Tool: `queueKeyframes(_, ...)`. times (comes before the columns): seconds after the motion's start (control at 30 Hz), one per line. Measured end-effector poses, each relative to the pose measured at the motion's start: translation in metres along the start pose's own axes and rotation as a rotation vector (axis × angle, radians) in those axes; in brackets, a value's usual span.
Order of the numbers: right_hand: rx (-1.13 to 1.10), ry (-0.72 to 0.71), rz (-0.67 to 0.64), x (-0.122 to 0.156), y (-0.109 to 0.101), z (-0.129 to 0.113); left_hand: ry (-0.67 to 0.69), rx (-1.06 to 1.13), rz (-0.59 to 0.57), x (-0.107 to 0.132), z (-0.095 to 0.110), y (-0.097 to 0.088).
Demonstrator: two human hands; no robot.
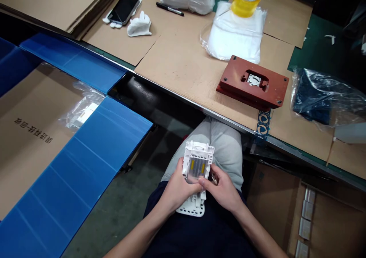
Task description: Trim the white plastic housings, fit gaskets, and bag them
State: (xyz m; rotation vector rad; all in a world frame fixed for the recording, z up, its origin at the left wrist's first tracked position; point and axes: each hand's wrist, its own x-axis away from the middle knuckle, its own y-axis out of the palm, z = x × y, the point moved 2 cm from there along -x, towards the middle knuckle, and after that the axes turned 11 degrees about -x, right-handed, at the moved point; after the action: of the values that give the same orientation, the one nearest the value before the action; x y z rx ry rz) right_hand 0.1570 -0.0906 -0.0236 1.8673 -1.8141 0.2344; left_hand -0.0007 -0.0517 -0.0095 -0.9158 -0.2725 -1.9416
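Note:
Over my lap I hold a white plastic housing [198, 150] with a clear window in its middle and two yellow strips showing there. My left hand [181, 183] grips its left side, the thumb laid across the lower part. On the right side, my right hand [221, 187] is closed round the housing, its thumb pressed by the window's lower edge. A small pale piece shows by the right fingers; I cannot tell what it is. The housing's rounded lower end, lined with slots, lies below my thumbs. Both hands' other fingers are partly hidden behind the housing.
A reddish-brown fixture block [268, 78] sits on the cardboard-covered table. Behind it lie a stack of plastic bags [234, 40] and a yellow tape roll [246, 2]. A phone [124, 9], glove [139, 24] and marker [170, 8] lie farther left. A blue-flapped box [114, 136] stands open at left.

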Motion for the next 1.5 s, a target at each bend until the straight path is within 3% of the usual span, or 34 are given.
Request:
queueKeyframes(0.13,0.001,0.005,0.075,0.000,-0.003,-0.012,-0.008,0.088,-0.024,0.002,0.006,-0.003)
queueKeyframes(0.2,0.108,-0.062,0.183,-0.001,-0.018,-0.024,-0.033,0.181,-0.054,0.003,0.009,-0.006)
queueKeyframes(0.33,0.514,-0.468,0.585,-0.003,-0.086,-0.059,-0.074,0.425,-0.132,-0.003,0.013,-0.016)
queueKeyframes(0.4,0.784,-0.670,0.706,-0.004,-0.125,-0.073,-0.056,0.524,-0.164,-0.011,0.019,-0.019)
queueKeyframes(0.5,0.954,-0.718,0.699,-0.008,-0.171,-0.078,-0.037,0.604,-0.168,-0.025,0.033,-0.020)
queueKeyframes(0.63,1.039,-0.689,0.568,-0.016,-0.193,-0.069,0.049,0.631,-0.117,-0.037,0.059,-0.017)
queueKeyframes(0.77,1.041,-0.733,0.553,-0.020,-0.192,-0.062,0.095,0.581,-0.062,-0.041,0.076,-0.014)
queueKeyframes(0.9,1.008,-0.817,0.620,-0.021,-0.190,-0.065,0.107,0.588,-0.037,-0.043,0.079,-0.012)
queueKeyframes(1.1,0.891,-1.037,1.040,-0.022,-0.185,-0.096,0.125,0.488,-0.030,-0.047,0.066,-0.007)
queueKeyframes(1.17,0.779,-1.102,1.160,-0.022,-0.178,-0.114,0.144,0.424,0.032,-0.046,0.064,-0.006)
queueKeyframes(1.27,0.500,-1.114,1.261,-0.020,-0.157,-0.136,0.279,0.315,0.110,-0.044,0.067,-0.009)
queueKeyframes(1.37,0.137,-0.991,1.186,-0.015,-0.125,-0.141,0.376,0.173,0.161,-0.041,0.076,-0.012)
queueKeyframes(1.5,-0.186,-0.588,0.805,-0.007,-0.075,-0.123,0.422,0.003,0.248,-0.036,0.085,-0.014)
